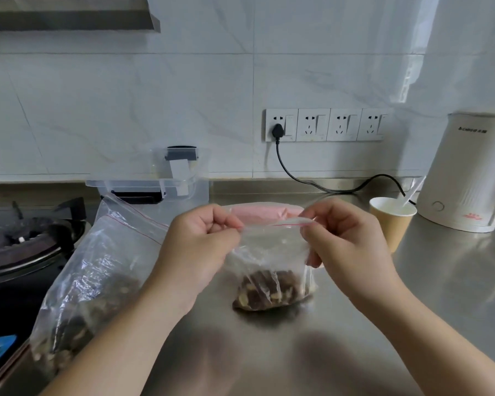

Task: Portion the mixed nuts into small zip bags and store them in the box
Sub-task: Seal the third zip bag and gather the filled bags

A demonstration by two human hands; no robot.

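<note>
1. Hands: left hand (200, 247) and right hand (346, 244) each pinching an end of the zip strip, likely to press it closed.
2. One small zip bag (269, 270) of mixed nuts (272, 290), bottom resting on the steel counter (312, 352).
3. One large nut bag (92, 281) left, gaping.
4. One clear box (166, 181) behind.

Soft daylight is thrown in from the right, the steel counter (340, 352) is glared, edges are bent, everything's slightly blurred.
</note>
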